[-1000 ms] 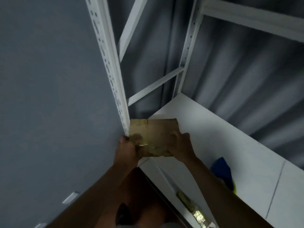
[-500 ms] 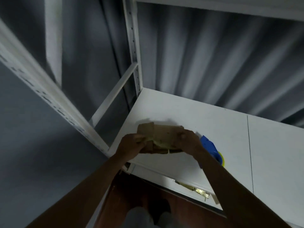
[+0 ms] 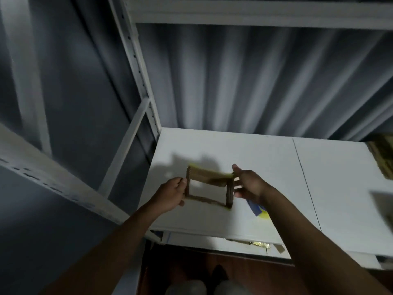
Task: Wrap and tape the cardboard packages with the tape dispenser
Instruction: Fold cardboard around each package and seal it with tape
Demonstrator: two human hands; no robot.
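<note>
Head view: a small cardboard box (image 3: pixel 209 187), opened into a hollow sleeve, is being held just above the white shelf (image 3: pixel 265 150). Its left wall is being pinched by the left hand (image 3: pixel 171 193); its right wall is being gripped by the right hand (image 3: pixel 247 184). The box is judged light, thin and easily crushed, so the stiffer folded edges are being favoured. The blue tape dispenser (image 3: pixel 258 210) is lying partly hidden under the right wrist.

The box (image 3: pixel 209 186) is held above the left part of the shelf (image 3: pixel 265 158), between the left hand (image 3: pixel 171 193) and the right hand (image 3: pixel 247 184). The dispenser (image 3: pixel 258 208) lies on the shelf just right of the box, partly behind the right forearm. A stack (image 3: pixel 382 158) sits at the shelf's far right edge. An upright (image 3: pixel 136 67) stands at the shelf's rear left corner.
</note>
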